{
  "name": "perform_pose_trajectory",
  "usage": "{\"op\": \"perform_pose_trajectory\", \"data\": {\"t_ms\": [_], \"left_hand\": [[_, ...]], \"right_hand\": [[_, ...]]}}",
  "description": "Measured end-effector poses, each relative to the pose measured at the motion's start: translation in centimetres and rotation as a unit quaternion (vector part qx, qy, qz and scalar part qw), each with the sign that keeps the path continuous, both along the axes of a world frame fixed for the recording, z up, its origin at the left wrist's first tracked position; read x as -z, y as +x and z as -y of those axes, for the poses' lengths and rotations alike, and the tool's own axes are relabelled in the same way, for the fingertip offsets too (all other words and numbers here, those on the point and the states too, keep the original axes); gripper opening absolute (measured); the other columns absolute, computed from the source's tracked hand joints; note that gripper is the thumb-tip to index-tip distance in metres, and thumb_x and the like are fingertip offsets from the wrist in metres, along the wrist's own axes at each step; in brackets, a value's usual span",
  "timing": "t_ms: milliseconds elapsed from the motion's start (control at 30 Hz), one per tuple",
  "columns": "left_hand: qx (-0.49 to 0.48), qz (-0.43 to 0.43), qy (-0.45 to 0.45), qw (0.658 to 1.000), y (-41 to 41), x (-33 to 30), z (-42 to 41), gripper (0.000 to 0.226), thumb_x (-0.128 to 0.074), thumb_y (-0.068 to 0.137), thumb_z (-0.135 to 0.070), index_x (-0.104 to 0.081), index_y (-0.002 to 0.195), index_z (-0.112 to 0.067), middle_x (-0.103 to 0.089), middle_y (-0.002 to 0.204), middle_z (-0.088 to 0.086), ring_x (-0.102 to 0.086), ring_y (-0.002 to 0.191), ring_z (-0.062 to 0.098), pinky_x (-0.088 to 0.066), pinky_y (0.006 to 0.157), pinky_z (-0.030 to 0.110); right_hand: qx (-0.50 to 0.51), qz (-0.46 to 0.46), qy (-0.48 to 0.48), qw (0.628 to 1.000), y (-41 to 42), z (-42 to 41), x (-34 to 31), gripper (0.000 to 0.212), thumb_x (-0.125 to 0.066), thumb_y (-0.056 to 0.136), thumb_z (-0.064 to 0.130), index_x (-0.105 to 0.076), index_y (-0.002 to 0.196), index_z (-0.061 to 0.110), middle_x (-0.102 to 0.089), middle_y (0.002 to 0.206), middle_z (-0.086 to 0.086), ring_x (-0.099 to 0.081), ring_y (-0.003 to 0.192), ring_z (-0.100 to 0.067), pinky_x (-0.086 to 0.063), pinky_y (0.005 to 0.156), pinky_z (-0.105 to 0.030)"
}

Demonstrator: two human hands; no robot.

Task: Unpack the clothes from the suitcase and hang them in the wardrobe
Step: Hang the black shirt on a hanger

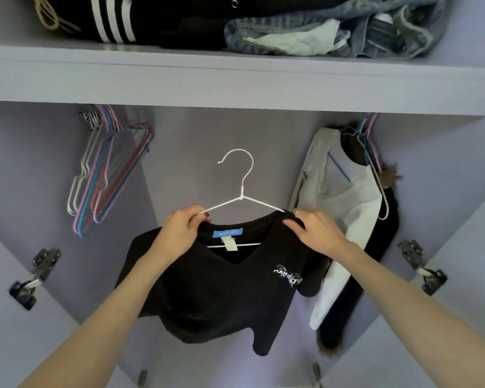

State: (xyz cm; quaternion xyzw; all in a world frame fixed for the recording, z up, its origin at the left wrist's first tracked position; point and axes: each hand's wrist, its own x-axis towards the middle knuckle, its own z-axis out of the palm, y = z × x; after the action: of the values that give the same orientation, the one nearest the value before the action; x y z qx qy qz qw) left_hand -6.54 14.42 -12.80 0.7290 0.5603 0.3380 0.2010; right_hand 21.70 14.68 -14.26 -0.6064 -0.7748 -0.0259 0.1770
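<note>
A black t-shirt (216, 289) with a blue neck label and a white chest print hangs on a white wire hanger (242, 189), held up inside the open wardrobe. My left hand (179, 233) pinches the shirt's left shoulder together with the hanger's arm. My right hand (314, 231) grips the right shoulder of the shirt over the other end of the hanger. The hanger's hook points up, free of the rail, which is hidden behind the shelf edge.
Several empty coloured hangers (107, 172) hang at the left. A white garment (345, 208) and a dark fur-trimmed one (375, 247) hang at the right. The shelf (235, 79) above holds folded dark clothes and jeans (333, 29). Door hinges (34, 278) flank both sides.
</note>
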Motion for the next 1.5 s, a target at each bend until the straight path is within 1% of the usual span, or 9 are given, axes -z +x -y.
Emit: {"op": "perform_pose_trajectory", "data": {"t_ms": [67, 167, 333, 433, 500, 567, 667, 933, 1500], "left_hand": [[0.001, -0.021, 0.021, 1.000, 1.0, -0.3, 0.0, 0.019, -0.048, 0.094, -0.009, -0.063, 0.105, -0.009, -0.062, 0.097, 0.009, -0.055, 0.090, 0.017, -0.035, 0.074, 0.016], [-0.017, -0.083, 0.106, 0.991, 2.4, -0.9, 0.4, 0.033, -0.048, 0.093, -0.008, -0.052, 0.126, -0.010, -0.057, 0.112, 0.009, -0.054, 0.104, 0.024, -0.040, 0.091, 0.032], [-0.023, -0.114, 0.335, 0.935, 5.7, -4.3, 1.4, 0.030, -0.041, 0.087, -0.003, -0.054, 0.114, -0.008, -0.054, 0.118, 0.013, -0.048, 0.113, 0.029, -0.036, 0.093, 0.037], [-0.030, -0.125, 0.433, 0.892, 7.7, -6.5, 1.1, 0.037, -0.041, 0.082, 0.001, -0.049, 0.116, -0.010, -0.048, 0.129, 0.015, -0.034, 0.129, 0.032, -0.030, 0.104, 0.044], [-0.044, -0.150, 0.470, 0.869, 8.9, -8.0, 0.6, 0.046, -0.041, 0.081, 0.000, -0.045, 0.125, -0.013, -0.038, 0.139, 0.015, -0.025, 0.134, 0.035, -0.020, 0.111, 0.051], [-0.066, -0.193, 0.483, 0.851, 9.9, -9.4, -0.1, 0.055, -0.041, 0.082, -0.004, -0.037, 0.136, -0.016, -0.028, 0.147, 0.015, -0.017, 0.138, 0.039, -0.012, 0.112, 0.057], [-0.096, -0.246, 0.460, 0.848, 10.5, -10.5, -1.6, 0.065, -0.044, 0.084, -0.011, -0.025, 0.146, -0.019, -0.020, 0.153, 0.018, -0.011, 0.140, 0.042, -0.004, 0.111, 0.062], [-0.125, -0.270, 0.460, 0.837, 10.8, -9.8, -3.7, 0.079, -0.052, 0.080, -0.008, -0.015, 0.149, -0.021, -0.011, 0.155, 0.016, -0.004, 0.140, 0.042, 0.001, 0.110, 0.062], [-0.176, -0.261, 0.493, 0.811, 11.5, -9.1, -5.1, 0.088, -0.050, 0.076, -0.004, -0.003, 0.148, -0.025, -0.010, 0.152, 0.011, -0.006, 0.139, 0.042, 0.006, 0.111, 0.059]], "right_hand": [[0.036, -0.038, -0.006, 0.999, 0.5, 0.4, 0.1, 0.033, -0.044, 0.097, 0.037, -0.049, 0.078, 0.011, -0.065, 0.081, -0.016, -0.061, 0.082, -0.035, -0.040, 0.066, -0.035], [0.105, -0.044, 0.000, 0.994, 1.7, 0.9, 0.1, 0.035, -0.043, 0.098, 0.036, -0.057, 0.084, 0.006, -0.067, 0.085, -0.017, -0.062, 0.087, -0.035, -0.041, 0.067, -0.034], [0.248, -0.093, -0.059, 0.962, 4.5, 0.8, -1.1, 0.035, -0.041, 0.098, 0.037, -0.059, 0.096, 0.006, -0.065, 0.099, -0.015, -0.059, 0.101, -0.035, -0.041, 0.077, -0.036], [0.292, -0.219, -0.133, 0.922, 5.9, 0.2, -2.2, 0.030, -0.043, 0.097, 0.036, -0.057, 0.091, 0.011, -0.061, 0.098, -0.012, -0.057, 0.104, -0.032, -0.042, 0.080, -0.034], [0.265, -0.363, -0.181, 0.875, 6.9, -0.5, -2.9, 0.028, -0.046, 0.097, 0.029, -0.058, 0.106, 0.006, -0.059, 0.114, -0.013, -0.053, 0.114, -0.031, -0.042, 0.096, -0.037], [0.232, -0.444, -0.203, 0.841, 7.4, -1.0, -3.8, 0.040, -0.046, 0.098, 0.020, -0.046, 0.133, 0.000, -0.049, 0.137, -0.012, -0.044, 0.128, -0.028, -0.034, 0.109, -0.036], [0.213, -0.479, -0.167, 0.835, 8.0, -1.4, -5.0, 0.047, -0.041, 0.100, 0.014, -0.030, 0.144, 0.004, -0.035, 0.148, -0.010, -0.033, 0.138, -0.024, -0.025, 0.112, -0.031], [0.230, -0.502, -0.055, 0.832, 9.4, -5.6, -7.9, 0.046, -0.037, 0.101, 0.015, -0.028, 0.146, 0.008, -0.032, 0.151, -0.008, -0.030, 0.139, -0.024, -0.024, 0.112, -0.031], [0.335, -0.425, -0.100, 0.835, 11.5, -9.5, -6.6, 0.042, -0.040, 0.100, 0.016, -0.040, 0.139, 0.001, -0.044, 0.141, -0.017, -0.044, 0.127, -0.033, -0.037, 0.103, -0.034]]}}
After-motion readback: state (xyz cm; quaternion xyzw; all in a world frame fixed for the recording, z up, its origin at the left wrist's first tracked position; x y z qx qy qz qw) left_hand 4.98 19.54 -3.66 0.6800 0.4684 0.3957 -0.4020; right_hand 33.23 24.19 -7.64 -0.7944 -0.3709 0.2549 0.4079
